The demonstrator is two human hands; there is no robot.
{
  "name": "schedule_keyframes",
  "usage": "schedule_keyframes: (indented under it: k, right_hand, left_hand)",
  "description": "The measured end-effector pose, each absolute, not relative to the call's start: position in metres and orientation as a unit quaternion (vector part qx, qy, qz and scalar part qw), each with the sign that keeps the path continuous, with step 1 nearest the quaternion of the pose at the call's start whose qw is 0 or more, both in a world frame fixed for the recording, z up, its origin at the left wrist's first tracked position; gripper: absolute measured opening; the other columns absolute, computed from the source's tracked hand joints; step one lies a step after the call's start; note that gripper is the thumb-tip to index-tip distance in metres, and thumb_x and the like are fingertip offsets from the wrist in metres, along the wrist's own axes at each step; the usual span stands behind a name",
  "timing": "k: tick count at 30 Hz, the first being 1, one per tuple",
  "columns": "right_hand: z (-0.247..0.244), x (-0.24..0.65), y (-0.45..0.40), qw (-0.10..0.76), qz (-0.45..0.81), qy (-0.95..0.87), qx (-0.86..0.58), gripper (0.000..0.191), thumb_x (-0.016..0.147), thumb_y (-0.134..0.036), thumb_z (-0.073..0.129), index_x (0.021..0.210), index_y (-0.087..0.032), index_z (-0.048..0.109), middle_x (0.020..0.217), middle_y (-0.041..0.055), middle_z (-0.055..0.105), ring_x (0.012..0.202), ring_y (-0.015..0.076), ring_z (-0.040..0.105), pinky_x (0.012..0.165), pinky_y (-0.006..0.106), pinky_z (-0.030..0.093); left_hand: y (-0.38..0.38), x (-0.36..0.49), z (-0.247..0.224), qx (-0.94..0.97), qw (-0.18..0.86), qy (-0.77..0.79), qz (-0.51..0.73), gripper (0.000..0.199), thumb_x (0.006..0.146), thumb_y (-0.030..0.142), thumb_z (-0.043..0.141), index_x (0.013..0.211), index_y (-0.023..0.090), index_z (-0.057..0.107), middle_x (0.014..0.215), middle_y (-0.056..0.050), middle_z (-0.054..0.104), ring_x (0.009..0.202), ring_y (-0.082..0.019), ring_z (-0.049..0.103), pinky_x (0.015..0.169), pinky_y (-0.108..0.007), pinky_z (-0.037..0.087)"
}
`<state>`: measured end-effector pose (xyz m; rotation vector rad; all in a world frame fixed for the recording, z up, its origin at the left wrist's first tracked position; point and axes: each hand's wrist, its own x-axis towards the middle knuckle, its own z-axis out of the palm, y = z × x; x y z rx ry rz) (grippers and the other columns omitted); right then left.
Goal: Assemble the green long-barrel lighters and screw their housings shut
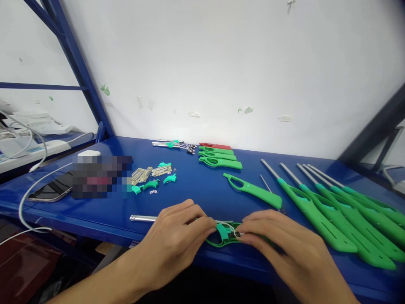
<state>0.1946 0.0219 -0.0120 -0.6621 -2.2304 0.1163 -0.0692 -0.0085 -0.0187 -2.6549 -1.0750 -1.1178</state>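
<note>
At the table's front edge lies an opened green long-reach lighter casing (215, 243). My left hand (172, 240) is closed around its front end, where a metal tube (143, 218) sticks out to the left. Inside the casing sit a teal trigger (224, 233), white wires (230, 226) and a small black part (234, 234). My right hand (287, 240) pinches at this black part with thumb and fingertips, hiding the casing's rear end. Beyond my right hand lies a loose green casing half (256, 193), with a thin metal rod (265, 183) beside it.
Several green lighters with metal tubes (316, 219) lie at the right. Farther back are casing halves (220, 162), one red (215, 146), and wired tubes (167, 144). Teal triggers (150, 184) and clear parts (161, 170) lie left of centre. A phone (53, 185) and white cable (22, 202) are leftmost.
</note>
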Motion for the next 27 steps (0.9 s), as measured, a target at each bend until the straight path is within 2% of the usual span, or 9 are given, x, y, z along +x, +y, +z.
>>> schedule_keyframes:
  k: [7,19,27]
  right_hand:
    - [-0.0132,0.1953,0.0217,0.399,0.062,-0.879,-0.256,0.016,0.104,-0.018,0.066,0.11,-0.029,0.076,0.098,-0.0023,0.083,0.091,0.0172,0.079,0.088,0.026,0.065]
    - [-0.0097,0.1934,0.0194,0.399,0.182,-0.836,-0.33,0.01,0.101,-0.033,0.073,0.092,-0.032,0.079,0.091,-0.0017,0.081,0.079,0.0172,0.079,0.074,0.02,0.065]
    - [-0.0084,0.1905,0.017,0.41,0.23,-0.818,-0.332,0.013,0.1,-0.029,0.074,0.086,-0.031,0.076,0.087,-0.0065,0.081,0.077,0.0129,0.078,0.074,0.014,0.061]
  left_hand:
    - [-0.0087,-0.0694,-0.0174,-0.865,0.03,-0.348,-0.36,0.016,0.107,0.009,0.062,0.117,0.018,0.069,0.094,-0.004,0.071,0.077,-0.017,0.059,0.068,-0.03,0.046]
    - [-0.0123,-0.068,-0.014,-0.872,0.017,-0.328,-0.363,0.018,0.107,0.006,0.058,0.116,0.018,0.069,0.093,-0.004,0.071,0.075,-0.016,0.06,0.067,-0.029,0.046]
    - [-0.012,-0.0685,-0.0133,-0.876,-0.002,-0.317,-0.363,0.018,0.106,0.005,0.058,0.112,0.018,0.068,0.094,-0.003,0.071,0.076,-0.015,0.061,0.068,-0.028,0.047]
